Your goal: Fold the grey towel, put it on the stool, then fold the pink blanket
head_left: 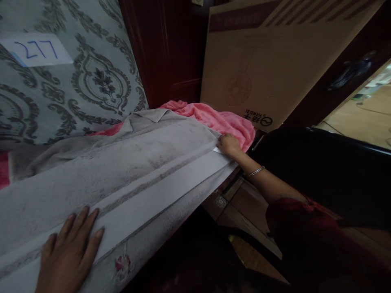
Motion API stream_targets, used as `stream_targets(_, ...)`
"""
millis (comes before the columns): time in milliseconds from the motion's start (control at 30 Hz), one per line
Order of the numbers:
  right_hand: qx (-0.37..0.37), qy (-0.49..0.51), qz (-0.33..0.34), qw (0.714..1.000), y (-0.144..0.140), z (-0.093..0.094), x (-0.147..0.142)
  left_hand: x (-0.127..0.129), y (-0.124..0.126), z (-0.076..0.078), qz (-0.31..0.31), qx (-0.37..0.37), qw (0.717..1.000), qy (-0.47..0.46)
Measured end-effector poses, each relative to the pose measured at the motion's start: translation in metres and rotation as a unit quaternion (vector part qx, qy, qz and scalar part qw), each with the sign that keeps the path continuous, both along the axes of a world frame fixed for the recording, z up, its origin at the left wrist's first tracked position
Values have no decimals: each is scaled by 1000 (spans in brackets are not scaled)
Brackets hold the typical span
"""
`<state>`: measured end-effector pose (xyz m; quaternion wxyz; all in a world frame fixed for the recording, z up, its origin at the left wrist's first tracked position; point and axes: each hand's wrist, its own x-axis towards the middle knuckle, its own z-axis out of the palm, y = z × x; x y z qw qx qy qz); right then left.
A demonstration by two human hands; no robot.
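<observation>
Your left hand (69,254), at 7 o'clock: fingers apart, palm flat on grey cloth (122,175), apparently pinning near end. Your right hand (228,144), at 2 o'clock: arm stretched out, fingers together, pinched on cloth's far edge, seemingly drawing it taut. Cloth lies spread across bed, centre to 9 o'clock, pale stripe along its length. Pink blanket (226,120) beneath, showing at 1 o'clock. Cardboard box (259,69) leans behind at 12 o'clock; contents not visible. Paper label (36,49) on patterned wall, 10 o'clock.

Left hand (69,254) flat, right hand (228,144) pinching.
</observation>
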<state>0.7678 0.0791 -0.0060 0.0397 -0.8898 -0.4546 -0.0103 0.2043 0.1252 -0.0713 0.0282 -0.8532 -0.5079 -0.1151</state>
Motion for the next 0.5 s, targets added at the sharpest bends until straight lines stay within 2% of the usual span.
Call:
stream_targets(100, 0, 10, 3, 1000, 0, -1, -1, 19, -3, 18, -4, -5, 1000, -4)
stream_targets(167, 0, 14, 5, 1000, 1, -1, 0, 45, -5, 37, -65, -21, 998, -7)
stream_targets(267, 7, 18, 2, 1000, 2, -2, 1, 104, -2, 68, -201, -68, 977, -7)
stream_targets(333, 16, 20, -1, 1000, 2, -2, 3, 152, 6, 84, -256, -87, 963, 10)
stream_targets(400, 25, 26, -4, 999, 2, -3, 5, 199, 22, 93, -272, -86, 958, 24)
stream_targets(500, 41, 37, -9, 998, 0, -6, 8, 257, 52, 97, -230, -54, 971, 42)
